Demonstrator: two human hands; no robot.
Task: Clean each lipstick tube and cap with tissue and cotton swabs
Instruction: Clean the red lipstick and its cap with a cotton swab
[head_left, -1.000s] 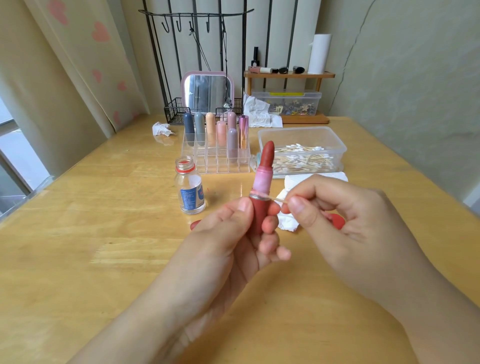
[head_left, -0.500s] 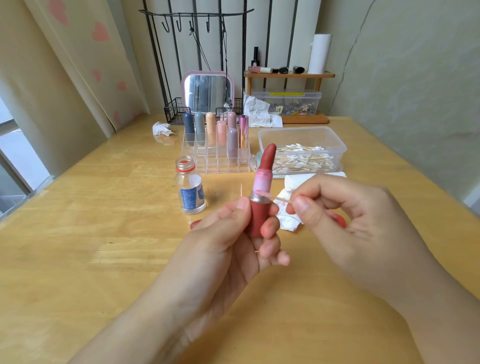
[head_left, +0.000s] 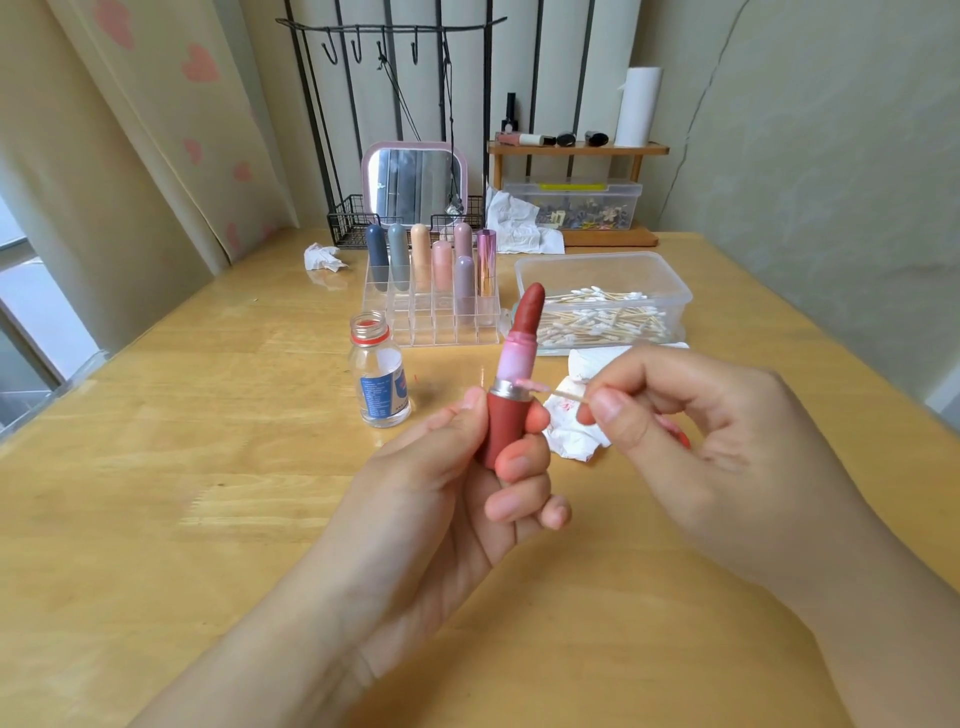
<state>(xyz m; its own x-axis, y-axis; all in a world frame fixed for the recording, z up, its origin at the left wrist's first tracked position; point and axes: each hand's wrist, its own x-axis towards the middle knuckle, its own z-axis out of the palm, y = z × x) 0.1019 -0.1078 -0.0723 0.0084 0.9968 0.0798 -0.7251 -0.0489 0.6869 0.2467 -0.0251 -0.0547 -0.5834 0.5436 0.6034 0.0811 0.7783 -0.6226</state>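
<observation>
1. Your left hand (head_left: 447, 483) grips the open lipstick tube (head_left: 511, 415) upright, with the fingers curled around its red base.
2. Your right hand (head_left: 691, 436) pinches a cotton swab (head_left: 550, 391); the pink-stained tip touches the silver collar just above your left fingers.
3. A stained tissue (head_left: 574, 436) lies on the table (head_left: 156, 493) behind both hands.

Light wooden table (head_left: 156, 493) sat against pale walls (head_left: 831, 156), heart-print curtain (head_left: 156, 130) beside a bright window (head_left: 31, 312), black hook rack (head_left: 389, 78) and small wooden shelf (head_left: 576, 150) at the back.
</observation>
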